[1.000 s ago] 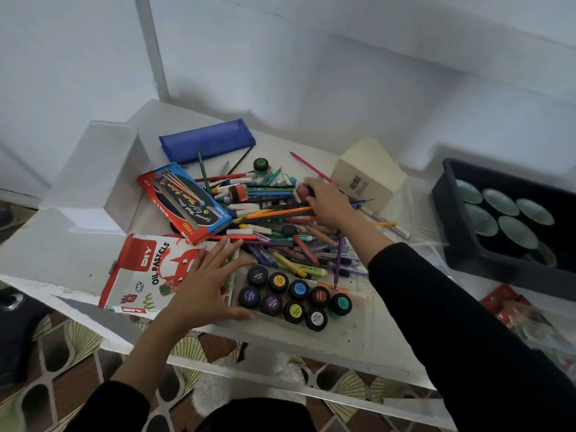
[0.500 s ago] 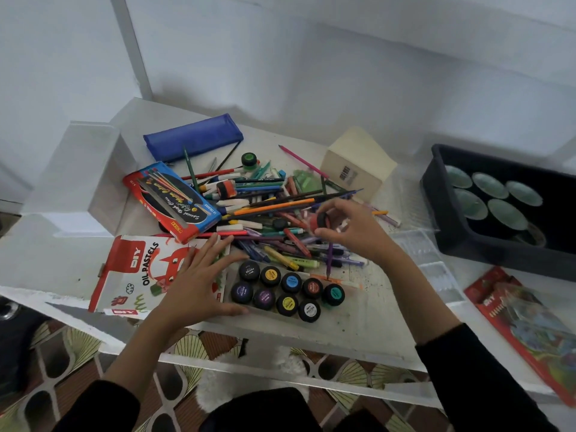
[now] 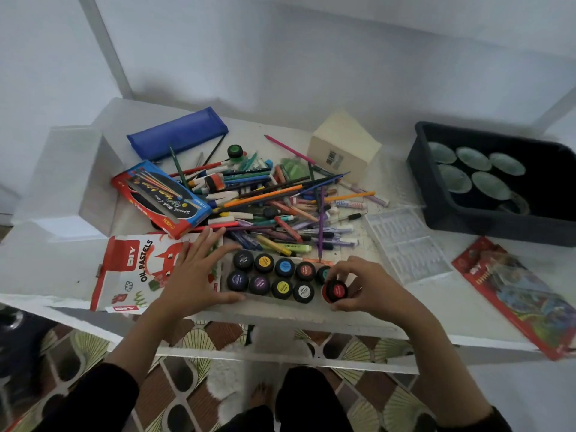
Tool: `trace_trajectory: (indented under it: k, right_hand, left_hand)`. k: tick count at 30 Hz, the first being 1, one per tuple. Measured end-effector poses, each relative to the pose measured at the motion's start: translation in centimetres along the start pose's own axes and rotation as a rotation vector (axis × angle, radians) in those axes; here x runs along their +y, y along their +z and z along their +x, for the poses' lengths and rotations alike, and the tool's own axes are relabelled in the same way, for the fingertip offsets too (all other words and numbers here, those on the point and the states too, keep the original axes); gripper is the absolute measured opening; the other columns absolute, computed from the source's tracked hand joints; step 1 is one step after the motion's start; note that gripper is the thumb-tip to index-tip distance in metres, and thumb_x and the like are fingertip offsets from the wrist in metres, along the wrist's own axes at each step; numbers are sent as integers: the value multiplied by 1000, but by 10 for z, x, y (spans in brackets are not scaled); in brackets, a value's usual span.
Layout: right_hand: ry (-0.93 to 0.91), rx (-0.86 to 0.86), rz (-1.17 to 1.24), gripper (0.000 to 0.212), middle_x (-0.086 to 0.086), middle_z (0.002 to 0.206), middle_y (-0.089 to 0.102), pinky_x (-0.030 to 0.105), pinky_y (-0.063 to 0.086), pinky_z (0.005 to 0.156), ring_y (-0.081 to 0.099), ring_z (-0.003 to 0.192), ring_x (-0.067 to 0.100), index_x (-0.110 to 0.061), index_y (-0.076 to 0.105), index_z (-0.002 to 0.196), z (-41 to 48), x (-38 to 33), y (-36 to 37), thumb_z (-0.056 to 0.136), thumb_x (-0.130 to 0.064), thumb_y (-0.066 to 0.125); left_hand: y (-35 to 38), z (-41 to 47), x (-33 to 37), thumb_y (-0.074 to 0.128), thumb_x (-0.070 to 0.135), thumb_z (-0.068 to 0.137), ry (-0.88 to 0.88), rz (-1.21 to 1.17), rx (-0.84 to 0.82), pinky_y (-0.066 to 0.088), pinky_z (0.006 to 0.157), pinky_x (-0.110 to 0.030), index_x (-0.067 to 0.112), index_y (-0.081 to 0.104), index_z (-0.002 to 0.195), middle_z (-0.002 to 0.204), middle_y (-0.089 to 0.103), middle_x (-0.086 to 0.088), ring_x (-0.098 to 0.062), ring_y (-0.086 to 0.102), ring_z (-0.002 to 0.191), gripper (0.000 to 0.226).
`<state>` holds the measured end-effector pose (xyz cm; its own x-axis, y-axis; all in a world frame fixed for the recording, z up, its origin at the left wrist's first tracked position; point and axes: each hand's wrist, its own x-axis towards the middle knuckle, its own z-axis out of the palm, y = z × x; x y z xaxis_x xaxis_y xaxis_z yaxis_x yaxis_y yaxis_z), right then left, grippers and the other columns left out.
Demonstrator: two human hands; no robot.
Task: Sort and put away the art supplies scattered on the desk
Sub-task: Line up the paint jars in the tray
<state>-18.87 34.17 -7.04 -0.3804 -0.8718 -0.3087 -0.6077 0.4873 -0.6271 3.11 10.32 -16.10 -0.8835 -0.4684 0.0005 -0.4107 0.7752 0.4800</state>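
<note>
Red-labelled round paint pot (image 3: 336, 290) sat pinched in the right hand (image 3: 364, 291); the left hand (image 3: 194, 275) lay flat, fingers spread, beside the paint tray (image 3: 225, 286).

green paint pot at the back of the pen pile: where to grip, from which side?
Probably pinch the green paint pot across its round lid, from above. The lid seems to face up, and pens crowd its near and right sides. The right hand holds the red paint pot.
</note>
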Motion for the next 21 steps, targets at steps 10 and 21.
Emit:
trace_trajectory:
  k: [10,21]
  right_hand:
    - [124,217,42,26,-1,91,65,29,53,79,63,80,13,-18,61,100,-9,-1,36,78,-16,75]
    - [165,250,-52,19,9,95,67,30,44,72,60,89,25,-18,49,80,-4,-4,44,83,-12,67]
  left_hand:
    - [0,0,0,30,101,47,19,-19,35,-11,115,-39,44,32,138,156,2,15,-1,-18,141,107]
    - [1,1,1,40,95,45,30,-27,47,-4,115,-49,38,37,138,158,11,7,-11,-8,144,109]
